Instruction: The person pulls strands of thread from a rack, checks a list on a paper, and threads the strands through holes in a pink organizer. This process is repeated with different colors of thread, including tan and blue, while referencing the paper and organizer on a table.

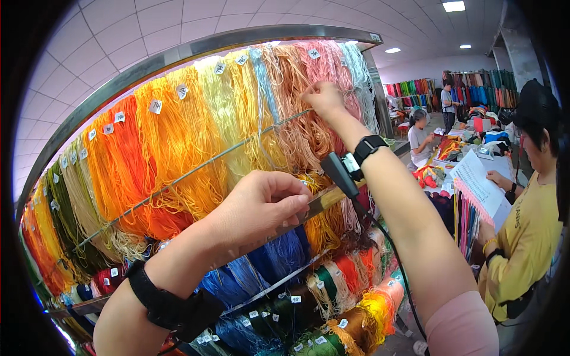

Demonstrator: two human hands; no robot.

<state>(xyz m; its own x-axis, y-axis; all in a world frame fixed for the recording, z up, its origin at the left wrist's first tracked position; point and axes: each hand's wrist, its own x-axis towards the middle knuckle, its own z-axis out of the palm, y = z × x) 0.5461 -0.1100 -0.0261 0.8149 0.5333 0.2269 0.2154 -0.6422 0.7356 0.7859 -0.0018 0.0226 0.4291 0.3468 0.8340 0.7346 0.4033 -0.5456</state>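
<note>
Skeins of thread hang in a dense row from a metal rack. My right hand [325, 98] is raised to the brown skeins [284, 74], thumb and fingertips pinched together at their right side. Pink skeins [344, 74] hang just beyond it. Lower and nearer, my left hand [261, 204] is closed, thumb pressed to the curled fingers, in front of the rack's metal rail [325, 202]. What either pinch holds is too fine to make out. Yellow skeins [243, 83] and orange skeins [178, 118] hang to the left, several with small white tags.
A thin metal rod [196, 163] crosses the hanging skeins. Blue skeins [261, 267] and mixed bundles hang lower. At right a person in a yellow top [528, 237] holds paper sheets [481, 184]. Behind are a heaped table [504, 160] and two more people.
</note>
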